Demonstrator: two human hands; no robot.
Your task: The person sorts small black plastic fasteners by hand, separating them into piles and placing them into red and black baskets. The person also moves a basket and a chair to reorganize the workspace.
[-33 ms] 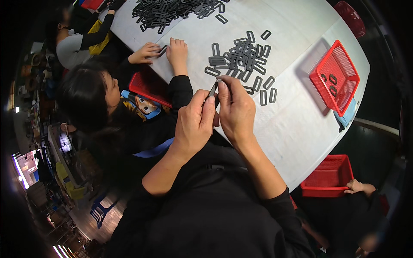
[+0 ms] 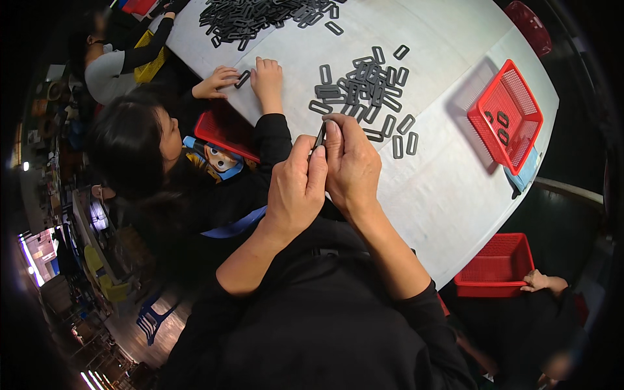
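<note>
Above the table's near edge, my two hands meet around one thin black rectangular ring (image 2: 321, 134), seen almost edge-on. My left hand (image 2: 294, 185) pinches it from the left, its thumb pressed upward against it. My right hand (image 2: 354, 159) closes on the ring's other side with the thumb on top and fingers curled behind. Most of the ring is hidden by my fingers. Just beyond my hands lies a loose heap of similar black rings (image 2: 367, 84), with several scattered around its edge.
A larger ring pile (image 2: 247, 23) lies far left on the white-covered table (image 2: 448, 45). A red mesh basket (image 2: 486, 138) holding a few rings stands right. At left, a co-worker's hands (image 2: 268, 84) handle a ring (image 2: 242, 79). Another person's hand (image 2: 536, 281) holds a red basket (image 2: 494, 260).
My hands have drawn slightly closer together, the right one shifting a little left. The ring between them has tilted steeper. The co-worker's ring at left has turned slightly.
</note>
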